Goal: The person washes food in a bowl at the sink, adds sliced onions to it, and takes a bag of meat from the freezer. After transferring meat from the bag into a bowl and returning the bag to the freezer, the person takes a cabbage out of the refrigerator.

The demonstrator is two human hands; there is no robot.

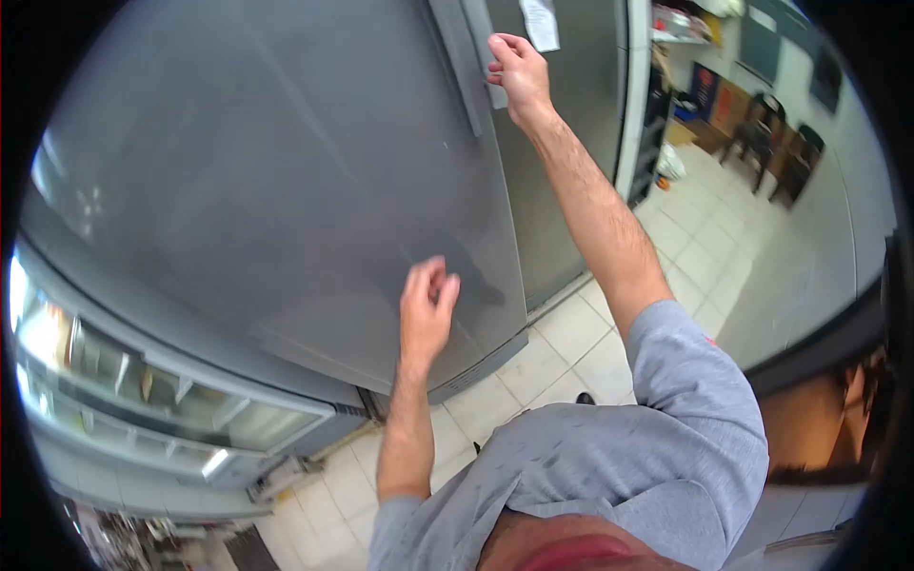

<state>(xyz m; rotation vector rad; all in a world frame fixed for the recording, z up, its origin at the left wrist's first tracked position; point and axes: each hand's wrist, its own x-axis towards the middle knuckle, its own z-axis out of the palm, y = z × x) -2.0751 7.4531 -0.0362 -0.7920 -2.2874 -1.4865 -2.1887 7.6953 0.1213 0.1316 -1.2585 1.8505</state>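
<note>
A large grey steel refrigerator fills the view, with a wide left door point(286, 190) and a narrower right door point(552, 181). Two long vertical handles run side by side where the doors meet: the left handle point(457, 67) and the right handle point(482, 33). My right hand point(519, 76) is raised at the right handle, its fingers curled in around the edge. Lower down, my left hand point(428, 309) hovers before the left door, fingers loosely bent and thumb apart, holding nothing. Above my right hand a white paper point(541, 24) is stuck on the right door.
A glass-fronted display case point(171, 381) stands at the left. White floor tiles point(571, 328) run below and off to the right. Dark chairs point(762, 133) and a shelf point(681, 38) are at the back right, and a pale panel point(809, 257) is on the right side.
</note>
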